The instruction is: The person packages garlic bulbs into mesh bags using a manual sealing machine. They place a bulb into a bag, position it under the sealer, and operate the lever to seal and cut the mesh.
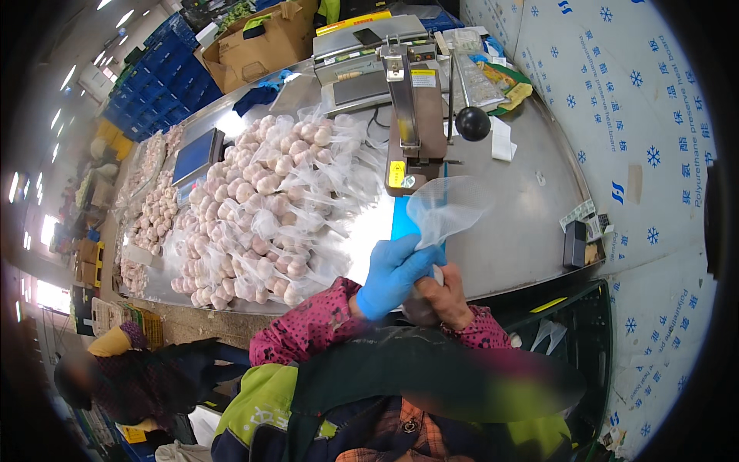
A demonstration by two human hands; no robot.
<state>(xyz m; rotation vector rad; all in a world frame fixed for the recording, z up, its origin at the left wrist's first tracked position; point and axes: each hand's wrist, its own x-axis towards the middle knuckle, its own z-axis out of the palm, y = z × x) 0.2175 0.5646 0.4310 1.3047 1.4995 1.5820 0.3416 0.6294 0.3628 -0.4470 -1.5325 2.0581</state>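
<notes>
My left hand (391, 276), in a blue glove, is closed around the gathered neck of a white mesh bag (446, 212). The loose end of the bag fans out above that fist. Just right of it and slightly lower, my bare right hand (448, 297) is closed on the same bag. The bag's lower part is mostly hidden by my hands and sleeves. Beyond the bag stands a brown bench machine (416, 146) with a metal upright and a lever ending in a black ball knob (473, 123). To the left lies a big heap of garlic bulbs in white mesh bags (254, 208).
A steel table (508, 246) holds it all. A blue-topped scale (197, 157) sits left of the heap. Behind are a metal weighing device (362, 91) and a cardboard box (258, 50). A dark crate (589, 331) stands below right. Another person (146, 377) is at lower left.
</notes>
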